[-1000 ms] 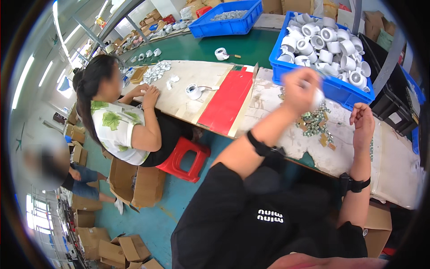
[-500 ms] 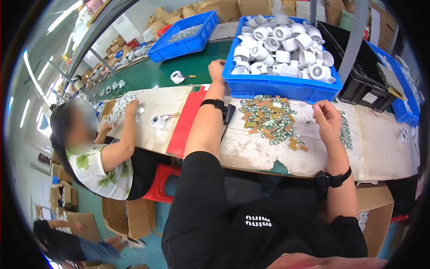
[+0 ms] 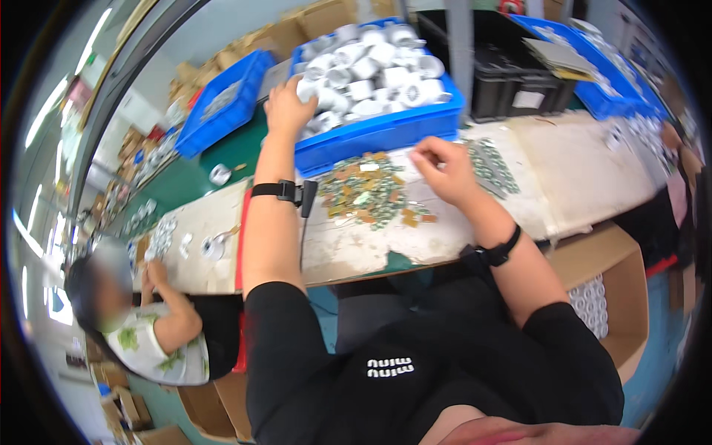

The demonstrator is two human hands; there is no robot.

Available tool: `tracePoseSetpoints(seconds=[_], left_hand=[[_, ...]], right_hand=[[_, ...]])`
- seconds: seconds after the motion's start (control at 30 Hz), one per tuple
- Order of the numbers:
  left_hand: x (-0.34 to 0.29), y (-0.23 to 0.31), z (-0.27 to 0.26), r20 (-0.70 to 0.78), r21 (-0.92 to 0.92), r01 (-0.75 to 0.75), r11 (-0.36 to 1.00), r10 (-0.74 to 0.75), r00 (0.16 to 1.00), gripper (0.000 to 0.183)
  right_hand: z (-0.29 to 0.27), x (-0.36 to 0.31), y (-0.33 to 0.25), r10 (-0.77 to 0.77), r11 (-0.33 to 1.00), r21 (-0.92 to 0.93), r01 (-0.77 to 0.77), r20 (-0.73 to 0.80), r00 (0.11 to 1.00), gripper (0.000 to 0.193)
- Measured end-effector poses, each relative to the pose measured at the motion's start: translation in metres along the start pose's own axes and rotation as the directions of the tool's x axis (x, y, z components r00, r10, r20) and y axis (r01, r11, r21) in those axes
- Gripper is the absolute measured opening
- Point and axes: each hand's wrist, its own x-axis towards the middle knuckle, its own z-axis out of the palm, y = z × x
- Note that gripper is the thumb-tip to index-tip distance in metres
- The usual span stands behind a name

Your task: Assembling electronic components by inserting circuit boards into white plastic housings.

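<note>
My left hand [image 3: 288,110] is at the left rim of a blue bin [image 3: 378,138], its fingers spread beside a white plastic housing [image 3: 305,90]. Whether they touch that piece is hard to tell. Many similar white, round housings fill the bin. To the right, my right hand [image 3: 447,172] hovers over the worktable [image 3: 341,256], thumb and fingers pinched together; anything between them is too small to make out. Between my arms lies a pile of small green and yellow-brown circuit boards [image 3: 363,193]. More green boards [image 3: 492,167] lie in rows beyond my right hand.
A black crate [image 3: 519,89] and another blue bin [image 3: 608,96] stand at the back right. At the left is a blue tray [image 3: 222,104]. A co-worker [image 3: 159,334] sits there. Below the table's right side is an open cardboard box [image 3: 627,297] holding white round parts.
My view has turned, shifting the table leftward in the picture. My left hand has moved from beside the bin onto its rim, fingers spreading. My right hand stays pinched near the boards.
</note>
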Motion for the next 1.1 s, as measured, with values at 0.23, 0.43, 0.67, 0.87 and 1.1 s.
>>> tracePoseSetpoints(seconds=[0.23,0.43,0.67,0.87,1.1], left_hand=[[0.012,-0.017,0.017,0.353,0.417,0.065,0.906,-0.227,0.907,0.072],[0.012,0.033,0.026,0.330,0.217,0.159,0.963,-0.226,0.917,0.058],[-0.061,0.074,-0.017,-0.301,-0.673,-0.190,0.714,-0.029,0.953,0.054],[-0.149,0.091,-0.042,-0.177,-0.846,-0.101,0.523,-0.096,0.980,0.079],[-0.164,0.100,-0.015,-0.052,-0.845,0.011,0.534,-0.103,0.993,0.086]], right_hand=[[-0.084,0.009,-0.024,-0.080,0.996,-0.029,0.079,-0.035,0.996,0.008],[-0.371,0.048,0.077,-0.228,0.364,-0.836,-0.412,-0.508,0.831,0.047],[-0.555,0.004,0.139,0.369,-0.066,-0.556,-0.828,-0.785,0.498,0.108],[-0.465,0.052,0.156,0.467,-0.097,-0.500,-0.861,-0.786,0.404,0.088],[-0.466,0.031,0.160,0.163,0.082,-0.613,-0.786,-0.770,0.617,0.049]])
